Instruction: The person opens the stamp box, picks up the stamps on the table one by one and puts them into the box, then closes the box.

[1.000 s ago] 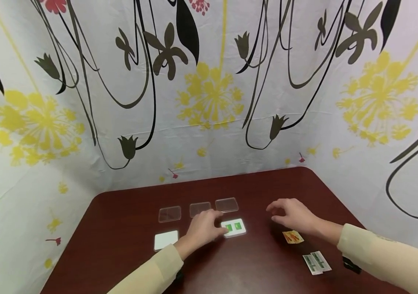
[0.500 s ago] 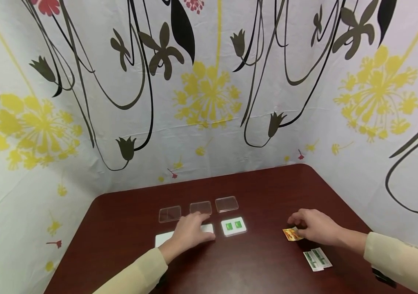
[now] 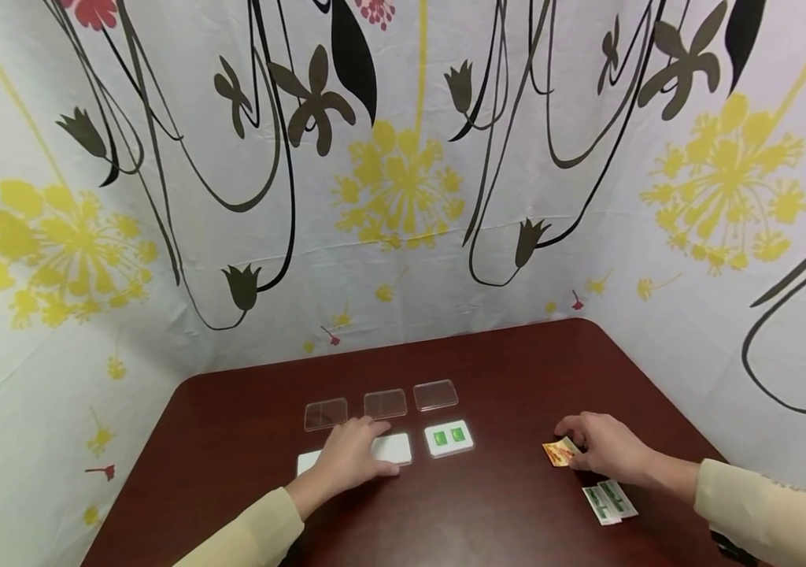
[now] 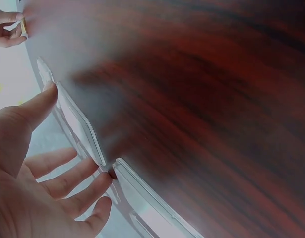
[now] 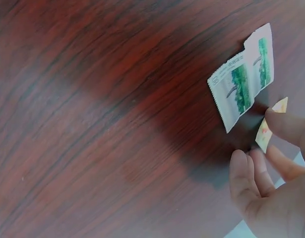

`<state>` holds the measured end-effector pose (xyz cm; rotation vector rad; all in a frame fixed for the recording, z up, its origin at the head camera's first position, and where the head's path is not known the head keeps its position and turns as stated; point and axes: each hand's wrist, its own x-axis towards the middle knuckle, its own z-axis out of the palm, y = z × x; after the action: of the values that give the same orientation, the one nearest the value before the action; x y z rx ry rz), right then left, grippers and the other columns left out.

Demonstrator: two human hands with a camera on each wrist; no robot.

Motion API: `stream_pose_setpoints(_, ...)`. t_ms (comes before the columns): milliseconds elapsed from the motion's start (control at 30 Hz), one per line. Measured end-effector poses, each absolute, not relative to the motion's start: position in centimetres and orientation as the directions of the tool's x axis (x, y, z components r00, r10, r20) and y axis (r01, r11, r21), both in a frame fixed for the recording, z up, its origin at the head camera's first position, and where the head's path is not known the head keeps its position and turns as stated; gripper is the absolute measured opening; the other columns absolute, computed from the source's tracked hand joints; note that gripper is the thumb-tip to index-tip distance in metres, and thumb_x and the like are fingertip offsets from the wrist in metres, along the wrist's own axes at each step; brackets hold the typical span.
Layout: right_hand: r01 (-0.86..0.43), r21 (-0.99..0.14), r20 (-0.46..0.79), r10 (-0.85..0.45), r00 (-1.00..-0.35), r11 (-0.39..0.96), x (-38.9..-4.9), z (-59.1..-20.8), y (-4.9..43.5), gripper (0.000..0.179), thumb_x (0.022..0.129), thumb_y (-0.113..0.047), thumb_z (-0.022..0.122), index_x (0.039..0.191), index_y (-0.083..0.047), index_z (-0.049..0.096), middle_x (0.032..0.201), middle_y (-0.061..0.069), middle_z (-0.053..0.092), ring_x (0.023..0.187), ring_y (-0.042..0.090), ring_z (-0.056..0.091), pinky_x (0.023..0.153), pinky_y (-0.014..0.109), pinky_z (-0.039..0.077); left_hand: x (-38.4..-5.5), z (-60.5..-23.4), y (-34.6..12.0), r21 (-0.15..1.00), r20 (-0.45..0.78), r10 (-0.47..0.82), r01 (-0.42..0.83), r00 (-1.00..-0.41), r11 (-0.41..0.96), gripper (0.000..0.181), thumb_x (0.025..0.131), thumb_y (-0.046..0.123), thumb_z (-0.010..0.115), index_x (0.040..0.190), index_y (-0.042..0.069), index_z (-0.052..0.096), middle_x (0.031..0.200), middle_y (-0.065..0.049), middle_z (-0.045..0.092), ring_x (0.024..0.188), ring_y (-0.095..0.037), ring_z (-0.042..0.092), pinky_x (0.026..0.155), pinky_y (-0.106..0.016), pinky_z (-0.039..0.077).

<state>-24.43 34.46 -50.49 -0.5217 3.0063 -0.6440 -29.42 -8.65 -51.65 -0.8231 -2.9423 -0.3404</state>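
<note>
My right hand [image 3: 608,447] pinches an orange-and-yellow stamp [image 3: 557,452] between thumb and fingers; the right wrist view shows this stamp [image 5: 264,134] tilted, partly behind the thumb. Beside it lie two overlapping green-and-white stamps [image 5: 241,89] with perforated edges. My left hand [image 3: 348,455] is spread over two flat white cases, hiding part of both. Its thumb reaches the near edge of the middle white case [image 3: 393,449]. The left white case [image 3: 307,461] shows mostly at its corner. To the right sits a white case with two green stamps [image 3: 449,439] in it.
Three clear plastic lids [image 3: 385,403] lie in a row behind the white cases. The dark red wooden table [image 3: 488,504] ends at the back against a flower-printed curtain [image 3: 403,299].
My left hand has moved left from the case with green stamps to the middle white case. My right hand has come down to the orange-and-yellow stamp and pinched it.
</note>
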Motion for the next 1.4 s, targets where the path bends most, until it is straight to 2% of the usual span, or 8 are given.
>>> stream_pose_setpoints(233,-0.296,-0.491,0.047,-0.314,-0.948,0.819,-24.2,-50.6,34.2,0.037,0.065,-0.008,0.077,0.099,-0.015,0.062,0.072,-0.003,0.055,0.054,0.005,0.045,0.047,0.025,0.039,-29.0,-51.7,-9.4,0.198,0.112,0.517,0.529,-0.849,0.825,0.074,0.066,0.062,0.068,0.125,0.020,0.056,0.113,-0.002,0.057,0.104,-0.027,0.052,0.083,-0.055,0.038)
stream_pose_setpoints(400,-0.310,-0.494,0.082,-0.311,-0.947,0.812,-24.2,-50.8,34.1,0.031,0.064,-0.006,0.077,0.086,-0.019,0.059,0.068,-0.003,0.055,0.049,0.004,0.043,0.046,0.024,0.039,-28.9,-51.7,-10.1,0.215,0.112,0.536,0.547,-0.837,0.809,0.069,0.068,0.056,0.071,0.125,0.020,0.055,0.111,0.000,0.057,0.103,-0.023,0.052,0.082,-0.053,0.039)
stream_pose_setpoints(533,-0.317,-0.486,0.100,-0.309,-0.946,0.814,-24.1,-51.0,34.2,0.027,0.064,-0.007,0.078,0.079,-0.019,0.059,0.068,-0.004,0.054,0.053,0.004,0.045,0.047,0.024,0.039,-28.9,-51.7,-10.6,0.224,0.110,0.547,0.557,-0.830,0.800,0.066,0.070,0.051,0.072,0.125,0.019,0.055,0.112,0.001,0.057,0.103,-0.021,0.052,0.083,-0.050,0.039)
stream_pose_setpoints(833,-0.262,-0.512,0.062,-0.269,-0.961,0.818,-24.0,-51.1,34.4,0.024,0.067,-0.012,0.078,0.086,-0.019,0.066,0.078,-0.003,0.056,0.064,0.007,0.050,0.053,0.025,0.042,-29.3,-51.9,-11.3,0.233,0.110,0.554,0.563,-0.825,0.793,0.064,0.070,0.050,0.073,0.122,0.016,0.059,0.107,0.003,0.057,0.097,-0.018,0.054,0.080,-0.048,0.041)
stream_pose_setpoints(1000,-0.258,-0.514,0.080,-0.253,-0.964,0.818,-23.9,-51.2,34.4,0.026,0.066,-0.013,0.078,0.089,-0.019,0.068,0.080,-0.005,0.058,0.066,0.005,0.052,0.055,0.024,0.043,-29.5,-51.7,-11.7,0.255,0.104,0.553,0.559,-0.827,0.789,0.062,0.070,0.049,0.073,0.120,0.013,0.061,0.108,0.002,0.056,0.097,-0.017,0.054,0.079,-0.042,0.044)
stream_pose_setpoints(1267,-0.118,-0.666,-0.015,-0.171,-0.985,0.736,-24.3,-51.7,34.8,0.027,0.066,-0.012,0.078,0.091,-0.017,0.070,0.083,-0.001,0.062,0.071,0.014,0.055,0.055,0.027,0.046,-29.8,-51.8,-12.1,0.254,0.094,0.563,0.567,-0.821,0.784,0.056,0.071,0.050,0.071,0.115,0.015,0.064,0.108,0.003,0.054,0.098,-0.017,0.052,0.080,-0.041,0.043)
stream_pose_setpoints(1400,-0.067,-0.731,-0.049,-0.150,-0.987,0.679,-24.3,-51.8,34.9,0.030,0.066,-0.007,0.076,0.095,-0.012,0.070,0.084,0.003,0.063,0.072,0.016,0.056,0.056,0.030,0.047,-29.8,-51.9,-12.0,0.247,0.088,0.563,0.565,-0.822,0.787,0.055,0.071,0.050,0.071,0.114,0.016,0.064,0.108,0.005,0.053,0.099,-0.016,0.051,0.083,-0.043,0.041)
